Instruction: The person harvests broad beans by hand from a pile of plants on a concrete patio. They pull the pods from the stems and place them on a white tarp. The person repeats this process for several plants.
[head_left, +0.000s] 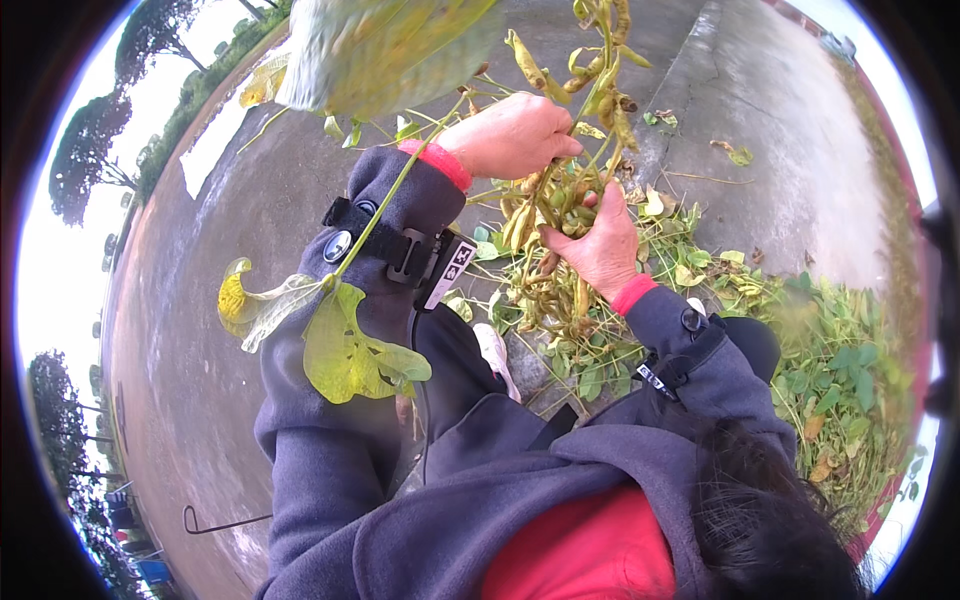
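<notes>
My left hand [518, 137] is closed around the stem of an uprooted bean plant [603, 85], whose yellow-green pods hang in clusters above and below the grip. Just below it, my right hand [603, 248] curls its thumb and fingers around a bunch of bean pods [572, 208], some green and a few reddish. Part of that bunch is hidden by the fingers. A large leaf [390, 50] of the plant looms blurred near the top. Across my left sleeve hangs a long stalk with a yellowing, holed leaf [355, 350].
Loose stems and leaves [590, 365] lie on the concrete ground [200, 330] in front of me. A bigger heap of green and yellow plants [840, 400] spreads at the right. A thin bent metal rod [225, 524] shows at lower left. Trees [85, 155] stand beyond.
</notes>
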